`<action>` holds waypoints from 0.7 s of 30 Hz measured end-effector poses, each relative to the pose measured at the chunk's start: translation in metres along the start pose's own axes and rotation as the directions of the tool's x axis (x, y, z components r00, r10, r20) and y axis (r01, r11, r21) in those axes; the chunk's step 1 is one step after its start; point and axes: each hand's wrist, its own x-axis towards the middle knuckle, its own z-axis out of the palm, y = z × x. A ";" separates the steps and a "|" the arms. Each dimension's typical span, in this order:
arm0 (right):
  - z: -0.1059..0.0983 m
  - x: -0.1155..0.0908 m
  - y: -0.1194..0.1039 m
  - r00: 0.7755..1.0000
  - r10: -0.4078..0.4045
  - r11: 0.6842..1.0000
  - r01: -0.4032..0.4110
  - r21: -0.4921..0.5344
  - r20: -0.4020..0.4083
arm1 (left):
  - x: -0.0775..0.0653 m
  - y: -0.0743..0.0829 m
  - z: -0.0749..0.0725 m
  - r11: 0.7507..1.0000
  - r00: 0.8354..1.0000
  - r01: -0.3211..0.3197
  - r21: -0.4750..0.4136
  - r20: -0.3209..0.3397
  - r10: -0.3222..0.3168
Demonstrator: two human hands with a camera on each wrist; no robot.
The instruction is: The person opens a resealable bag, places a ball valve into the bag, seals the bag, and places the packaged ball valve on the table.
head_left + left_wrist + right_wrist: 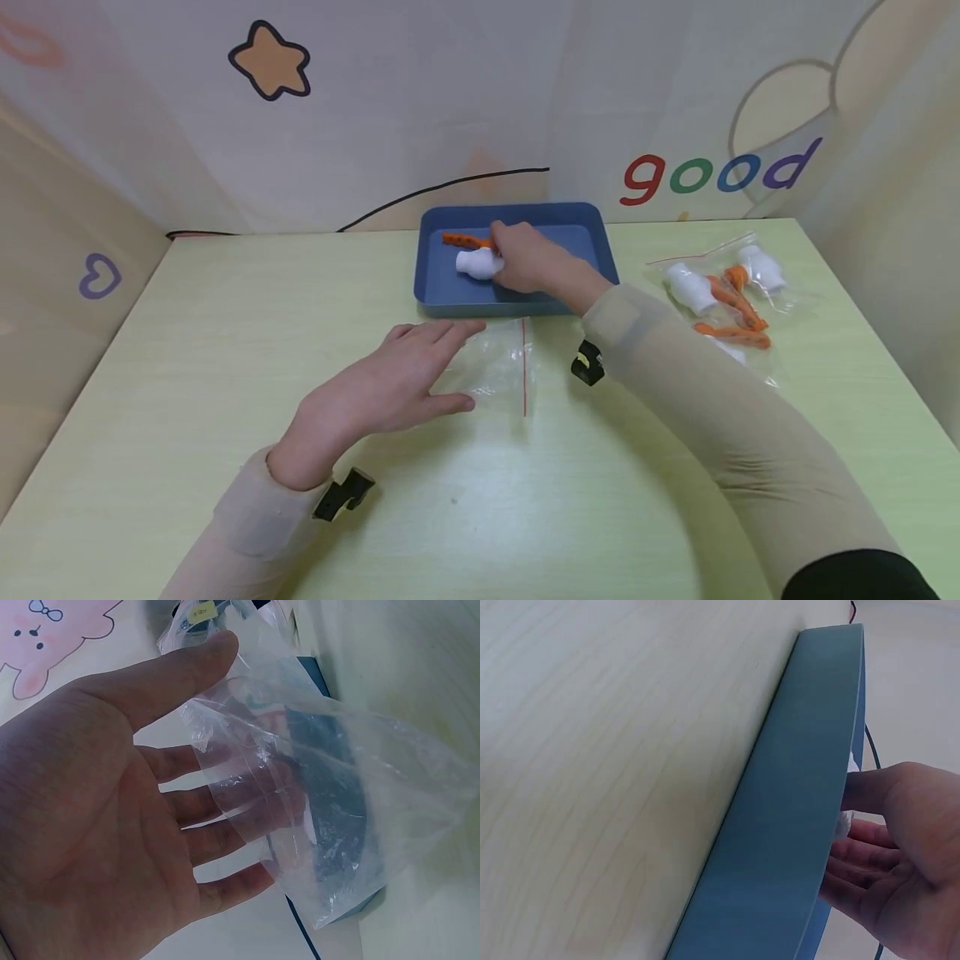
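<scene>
My right hand (532,260) reaches into the blue tray (517,309). Its thumb and curled fingers grip a white bulb-shaped piece with a ribbed neck (477,264). An orange piece with dark holes (463,240) lies just behind it, running up to the fingers; whether they hold it too, I cannot tell. The right wrist view shows only a bit of white between thumb and fingers, past the tray wall. My left hand (390,375) is spread, fingers and thumb apart, at a clear zip bag with a red strip (491,367). In the left wrist view its fingers show through the film (337,795).
To the right of the tray lie several clear bags with white bulb-shaped pieces (690,288) and orange pieces (738,302) inside. The tray stands at the table's back edge, against a printed curtain (450,100). Black wrist cameras hang under both forearms.
</scene>
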 end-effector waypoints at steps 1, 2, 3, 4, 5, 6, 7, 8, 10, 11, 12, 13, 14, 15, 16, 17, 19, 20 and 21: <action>-0.001 -0.001 0.001 1.000 -0.001 1.000 0.001 0.011 -0.010 | 0.000 0.000 0.000 1.000 1.000 0.001 0.000 0.003 -0.001; -0.001 -0.002 0.003 1.000 -0.007 1.000 0.007 0.018 -0.022 | 0.000 0.000 0.000 1.000 1.000 0.003 0.001 0.006 -0.003; -0.001 -0.003 0.005 0.999 -0.014 1.000 0.015 0.026 -0.035 | 0.001 0.000 0.000 1.000 1.000 0.003 0.001 0.009 -0.003; -0.002 -0.004 0.007 0.998 -0.023 0.999 0.025 0.033 -0.053 | 0.001 0.001 0.000 1.000 1.000 0.005 0.001 0.012 -0.005; -0.003 -0.006 0.009 0.997 -0.031 0.999 0.034 0.042 -0.070 | 0.001 0.001 0.000 1.000 1.000 0.007 0.002 0.013 -0.007; -0.003 -0.007 0.012 0.995 -0.040 0.998 0.045 0.053 -0.090 | 0.001 0.001 0.000 1.000 1.000 0.010 0.002 0.013 -0.010; -0.004 -0.008 0.014 0.993 -0.046 0.996 0.053 0.067 -0.108 | 0.001 0.001 0.001 1.000 1.000 0.011 0.000 0.014 -0.011; -0.005 -0.010 0.015 0.991 -0.047 0.994 0.058 0.087 -0.125 | 0.001 0.001 0.001 1.000 1.000 0.011 0.000 0.013 -0.011; -0.006 -0.013 0.018 0.987 -0.038 0.987 0.061 0.148 -0.154 | 0.001 0.001 0.001 1.000 1.000 0.014 -0.001 0.015 -0.014; -0.007 -0.015 0.018 0.986 -0.031 0.982 0.061 0.178 -0.165 | 0.001 0.001 0.001 1.000 1.000 0.016 -0.003 0.016 -0.016; -0.008 -0.017 0.018 0.984 -0.021 0.977 0.057 0.206 -0.175 | 0.001 0.001 0.001 1.000 1.000 0.019 -0.004 0.018 -0.019; -0.009 -0.018 0.019 0.983 -0.007 0.971 0.050 0.232 -0.183 | 0.001 0.001 0.002 1.000 1.000 0.021 -0.005 0.020 -0.021; -0.010 -0.020 0.019 0.981 0.010 0.965 0.041 0.261 -0.193 | 0.001 0.000 0.001 1.000 1.000 0.023 -0.004 0.021 -0.023; -0.011 -0.022 0.019 0.979 0.027 0.958 0.032 0.284 -0.201 | 0.001 0.000 0.001 1.000 0.999 0.023 -0.005 0.022 -0.023; -0.012 -0.024 0.019 0.977 0.040 0.953 0.025 0.301 -0.210 | 0.001 0.000 0.001 1.000 0.999 0.024 -0.006 0.021 -0.023; -0.014 -0.025 0.019 0.975 0.054 0.949 0.018 0.316 -0.217 | 0.001 -0.001 0.001 1.000 1.000 0.023 -0.008 0.020 -0.023; -0.016 -0.029 0.019 0.970 0.074 0.940 0.010 0.341 -0.232 | 0.001 -0.001 0.000 1.000 1.000 0.017 -0.006 0.015 -0.017; -0.016 -0.031 0.020 0.968 0.082 0.935 0.008 0.354 -0.237 | 0.001 -0.001 0.000 1.000 1.000 0.015 -0.006 0.013 -0.015; -0.017 -0.033 0.020 0.967 0.084 0.932 0.009 0.363 -0.241 | 0.002 -0.001 0.000 1.000 1.000 0.013 -0.006 0.010 -0.013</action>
